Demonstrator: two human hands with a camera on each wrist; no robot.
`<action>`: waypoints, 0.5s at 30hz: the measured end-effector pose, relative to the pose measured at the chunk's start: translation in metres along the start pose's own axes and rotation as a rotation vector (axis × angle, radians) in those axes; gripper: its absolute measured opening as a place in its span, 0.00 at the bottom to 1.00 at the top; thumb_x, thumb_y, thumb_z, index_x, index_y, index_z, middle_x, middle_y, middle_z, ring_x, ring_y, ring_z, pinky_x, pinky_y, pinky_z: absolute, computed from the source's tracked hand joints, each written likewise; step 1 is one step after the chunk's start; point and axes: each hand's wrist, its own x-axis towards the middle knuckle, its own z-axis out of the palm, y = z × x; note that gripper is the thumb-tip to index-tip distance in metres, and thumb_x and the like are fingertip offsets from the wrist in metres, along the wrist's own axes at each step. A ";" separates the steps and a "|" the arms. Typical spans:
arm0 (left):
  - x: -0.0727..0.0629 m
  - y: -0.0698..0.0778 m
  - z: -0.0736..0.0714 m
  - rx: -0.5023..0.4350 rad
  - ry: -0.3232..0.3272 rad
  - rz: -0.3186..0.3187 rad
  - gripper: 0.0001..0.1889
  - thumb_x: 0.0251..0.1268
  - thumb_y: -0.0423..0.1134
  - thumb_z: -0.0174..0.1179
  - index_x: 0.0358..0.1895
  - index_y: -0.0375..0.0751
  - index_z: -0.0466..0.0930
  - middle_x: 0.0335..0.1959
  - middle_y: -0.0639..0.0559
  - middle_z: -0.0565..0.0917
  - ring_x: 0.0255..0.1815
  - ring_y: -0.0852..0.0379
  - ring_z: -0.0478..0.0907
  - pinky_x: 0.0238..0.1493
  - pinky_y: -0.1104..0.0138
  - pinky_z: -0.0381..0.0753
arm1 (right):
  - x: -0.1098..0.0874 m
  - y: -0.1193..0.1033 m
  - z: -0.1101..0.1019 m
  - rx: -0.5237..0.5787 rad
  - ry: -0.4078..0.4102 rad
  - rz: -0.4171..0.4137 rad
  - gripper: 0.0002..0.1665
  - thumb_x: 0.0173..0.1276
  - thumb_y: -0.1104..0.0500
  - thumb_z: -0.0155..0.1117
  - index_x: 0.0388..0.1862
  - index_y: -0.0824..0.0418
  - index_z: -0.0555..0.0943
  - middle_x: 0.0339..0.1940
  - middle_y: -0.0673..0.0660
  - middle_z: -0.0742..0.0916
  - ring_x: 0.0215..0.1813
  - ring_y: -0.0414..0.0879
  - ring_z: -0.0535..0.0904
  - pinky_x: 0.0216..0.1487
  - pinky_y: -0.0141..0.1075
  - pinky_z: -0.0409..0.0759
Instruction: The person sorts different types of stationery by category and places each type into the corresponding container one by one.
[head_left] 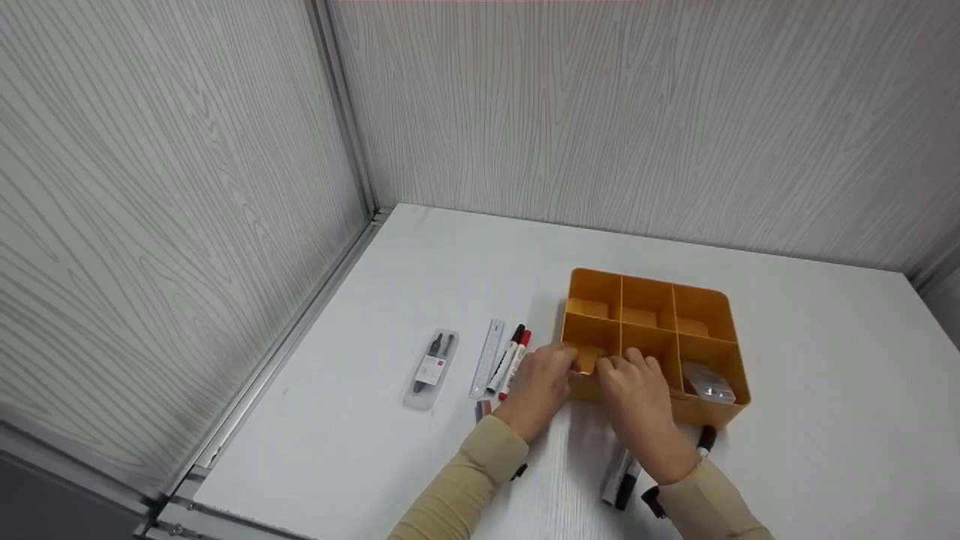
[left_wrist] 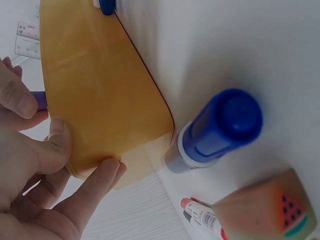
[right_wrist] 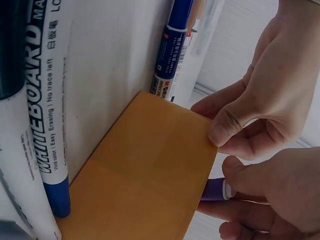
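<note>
An orange six-compartment organizer box stands right of centre on the white table. My left hand grips its front left corner, with thumb and fingers against the wall in the left wrist view. My right hand is at the front wall beside it. In the right wrist view, that hand pinches a short purple cylinder with a pale end just past the rim; its kind is hidden by the fingers. A clear plastic case lies in the front right compartment.
Left of the organizer lie a clear ruler, a red and a black marker and a clear case with a compass. Several whiteboard markers lie below my right hand. A watermelon-patterned block is close to my left wrist.
</note>
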 end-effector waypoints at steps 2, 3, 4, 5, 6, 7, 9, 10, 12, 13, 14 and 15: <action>0.000 0.000 0.000 0.004 -0.010 -0.002 0.02 0.67 0.35 0.63 0.39 0.45 0.83 0.35 0.54 0.86 0.33 0.63 0.80 0.42 0.75 0.82 | -0.001 0.000 0.002 -0.014 -0.008 -0.002 0.08 0.55 0.72 0.74 0.34 0.67 0.85 0.33 0.60 0.90 0.32 0.53 0.75 0.31 0.41 0.70; 0.000 0.000 -0.001 0.005 -0.013 -0.003 0.02 0.67 0.36 0.63 0.39 0.45 0.83 0.35 0.55 0.85 0.33 0.63 0.79 0.41 0.75 0.82 | -0.001 0.000 0.004 -0.020 -0.009 -0.006 0.07 0.55 0.72 0.74 0.33 0.67 0.85 0.34 0.60 0.90 0.32 0.54 0.74 0.31 0.41 0.71; 0.000 0.000 -0.001 0.004 -0.009 -0.001 0.01 0.67 0.36 0.64 0.38 0.45 0.83 0.34 0.54 0.85 0.32 0.63 0.79 0.41 0.76 0.82 | -0.001 0.000 0.005 -0.028 -0.007 -0.013 0.07 0.55 0.72 0.74 0.33 0.68 0.85 0.35 0.60 0.90 0.32 0.54 0.74 0.31 0.41 0.71; 0.000 0.000 -0.001 0.005 -0.008 0.000 0.01 0.66 0.35 0.64 0.38 0.45 0.83 0.33 0.54 0.85 0.32 0.62 0.79 0.40 0.76 0.81 | -0.002 -0.001 0.006 -0.036 0.000 -0.020 0.07 0.55 0.72 0.73 0.33 0.68 0.85 0.35 0.60 0.90 0.32 0.54 0.74 0.31 0.41 0.71; 0.001 0.000 -0.001 0.010 -0.005 0.003 0.01 0.66 0.35 0.64 0.37 0.44 0.83 0.33 0.54 0.85 0.31 0.62 0.79 0.39 0.76 0.81 | -0.002 -0.001 0.008 -0.043 0.008 -0.025 0.07 0.55 0.72 0.73 0.33 0.69 0.85 0.36 0.60 0.90 0.32 0.54 0.74 0.31 0.41 0.71; 0.001 0.000 -0.001 0.014 -0.001 0.005 0.01 0.65 0.34 0.64 0.37 0.44 0.83 0.33 0.54 0.85 0.31 0.62 0.80 0.39 0.76 0.82 | -0.003 -0.001 0.009 -0.049 0.016 -0.030 0.08 0.55 0.72 0.73 0.34 0.69 0.85 0.37 0.61 0.90 0.32 0.54 0.74 0.31 0.41 0.71; 0.001 0.001 -0.001 0.019 0.003 0.007 0.02 0.65 0.32 0.64 0.37 0.44 0.84 0.32 0.53 0.86 0.31 0.61 0.81 0.39 0.75 0.82 | -0.004 -0.002 0.011 -0.058 0.031 -0.032 0.09 0.55 0.71 0.73 0.37 0.69 0.85 0.39 0.61 0.90 0.33 0.55 0.75 0.32 0.42 0.72; 0.001 0.001 0.000 0.021 0.006 0.009 0.03 0.65 0.31 0.64 0.36 0.43 0.83 0.33 0.53 0.86 0.32 0.60 0.81 0.39 0.75 0.82 | -0.004 -0.002 0.012 -0.062 0.035 -0.031 0.10 0.56 0.71 0.73 0.38 0.69 0.85 0.40 0.61 0.90 0.33 0.55 0.75 0.32 0.42 0.72; 0.001 0.001 -0.001 0.021 -0.002 0.003 0.03 0.65 0.31 0.64 0.37 0.44 0.84 0.33 0.53 0.86 0.33 0.60 0.81 0.41 0.75 0.82 | -0.004 -0.002 0.012 -0.062 0.028 -0.026 0.13 0.56 0.70 0.73 0.41 0.68 0.85 0.41 0.61 0.90 0.35 0.55 0.75 0.32 0.42 0.72; 0.000 0.001 -0.001 0.019 -0.008 -0.001 0.03 0.65 0.31 0.64 0.38 0.44 0.84 0.34 0.53 0.86 0.33 0.61 0.81 0.41 0.75 0.82 | -0.005 -0.001 0.012 -0.058 0.022 -0.026 0.14 0.56 0.70 0.73 0.42 0.67 0.85 0.42 0.61 0.90 0.36 0.56 0.76 0.33 0.43 0.72; 0.000 0.001 -0.001 0.015 -0.011 -0.003 0.04 0.65 0.31 0.64 0.38 0.44 0.84 0.34 0.53 0.86 0.33 0.61 0.81 0.42 0.75 0.82 | -0.005 -0.001 0.012 -0.052 0.018 -0.027 0.15 0.56 0.69 0.73 0.44 0.67 0.85 0.43 0.61 0.90 0.36 0.56 0.76 0.34 0.43 0.72; -0.001 0.001 -0.001 0.013 -0.013 -0.004 0.04 0.65 0.31 0.64 0.39 0.44 0.84 0.35 0.53 0.86 0.34 0.61 0.82 0.42 0.75 0.82 | -0.006 -0.001 0.012 -0.047 0.015 -0.030 0.16 0.57 0.69 0.73 0.45 0.66 0.85 0.44 0.61 0.90 0.37 0.56 0.76 0.35 0.43 0.72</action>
